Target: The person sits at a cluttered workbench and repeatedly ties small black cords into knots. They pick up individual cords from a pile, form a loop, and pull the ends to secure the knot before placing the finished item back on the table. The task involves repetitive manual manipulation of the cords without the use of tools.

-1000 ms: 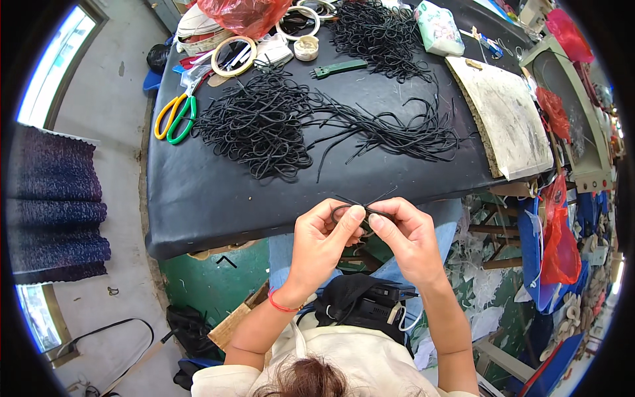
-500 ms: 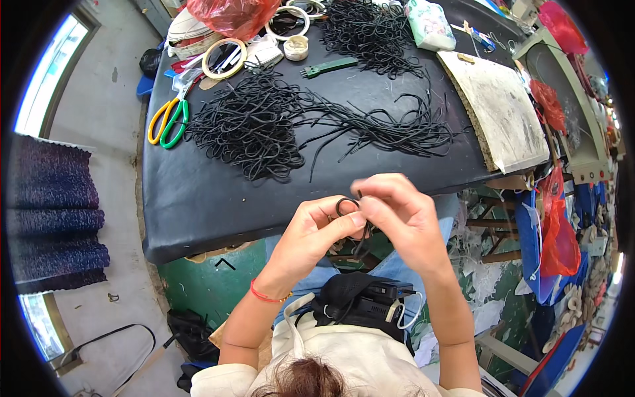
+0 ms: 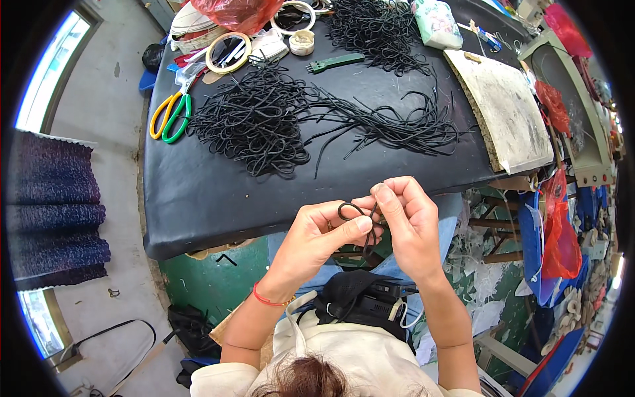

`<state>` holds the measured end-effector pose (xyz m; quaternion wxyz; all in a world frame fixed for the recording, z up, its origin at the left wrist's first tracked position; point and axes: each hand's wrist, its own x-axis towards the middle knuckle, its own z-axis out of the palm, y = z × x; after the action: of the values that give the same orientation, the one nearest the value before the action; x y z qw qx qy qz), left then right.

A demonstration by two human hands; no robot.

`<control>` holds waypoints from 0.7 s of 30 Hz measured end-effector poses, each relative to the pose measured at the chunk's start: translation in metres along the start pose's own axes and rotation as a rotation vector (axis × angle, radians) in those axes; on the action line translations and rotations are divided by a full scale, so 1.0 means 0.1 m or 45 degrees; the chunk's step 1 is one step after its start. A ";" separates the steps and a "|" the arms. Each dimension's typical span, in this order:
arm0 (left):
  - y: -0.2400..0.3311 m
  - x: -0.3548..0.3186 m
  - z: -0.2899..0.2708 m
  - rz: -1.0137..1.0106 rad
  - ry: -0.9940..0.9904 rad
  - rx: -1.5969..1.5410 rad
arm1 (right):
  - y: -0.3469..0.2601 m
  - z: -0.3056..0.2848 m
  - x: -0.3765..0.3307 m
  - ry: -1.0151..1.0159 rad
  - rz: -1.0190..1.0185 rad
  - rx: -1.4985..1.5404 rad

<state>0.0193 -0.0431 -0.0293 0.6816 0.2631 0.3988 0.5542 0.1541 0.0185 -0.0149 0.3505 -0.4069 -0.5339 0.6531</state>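
A thin black cord is bent into a small loop in front of the table's near edge. My left hand pinches it between thumb and forefinger, with the loop standing above the thumb. The thumb and fingertips of my right hand close on another stretch of the same cord, close to the left fingers. Part of the cord hangs below between both hands. A tangled heap of black cords lies on the table beyond, and a flatter bundle of straighter cords stretches to its right.
Scissors with yellow and green handles lie at the table's left. A green tool, a roll of tape and a small round tub sit farther back. A pale board rests at the right; another cord heap lies behind.
My right thumb and fingers, blurred and spread around the cord before, now pinch it slightly higher and farther right. My left hand keeps its grip on the loop. The view has shifted slightly.
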 end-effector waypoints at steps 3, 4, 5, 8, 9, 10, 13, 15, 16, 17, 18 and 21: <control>-0.03 0.00 -0.01 0.007 0.015 -0.054 | -0.01 0.03 0.01 0.024 0.011 0.035; -0.05 0.00 -0.03 0.011 0.024 -0.074 | -0.01 0.05 0.02 0.026 0.006 0.070; -0.09 0.01 -0.02 0.070 0.087 -0.124 | -0.01 0.06 0.02 0.027 0.000 0.106; -0.16 0.06 0.00 0.208 0.250 -0.304 | 0.04 -0.03 -0.02 0.234 -0.259 -0.158; -0.15 0.06 0.01 0.202 0.271 -0.333 | 0.02 -0.09 -0.07 0.216 -0.168 -0.196; -0.16 0.06 0.04 0.190 0.283 -0.368 | 0.03 -0.16 -0.11 0.103 -0.070 -0.198; -0.17 0.07 0.12 0.214 0.288 -0.303 | 0.11 -0.10 -0.15 -0.072 0.104 -0.035; -0.19 0.05 0.14 0.269 0.256 -0.108 | 0.10 -0.08 -0.09 -0.054 0.051 0.043; -0.20 0.04 0.13 0.288 0.260 0.022 | 0.08 -0.09 -0.07 -0.055 0.012 -0.013; -0.18 0.02 0.13 0.267 0.256 0.080 | 0.07 -0.11 -0.06 -0.055 -0.028 -0.068; -0.15 0.01 0.13 0.247 0.253 0.138 | 0.05 -0.12 -0.05 -0.056 -0.067 -0.124; -0.13 -0.02 0.14 0.352 0.342 0.598 | 0.11 -0.20 -0.03 -0.086 -0.101 -0.227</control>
<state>0.0384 -0.0469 -0.0315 0.4614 0.3898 0.5630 0.5641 0.1729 0.0218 -0.0273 0.3202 -0.3928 -0.6171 0.6019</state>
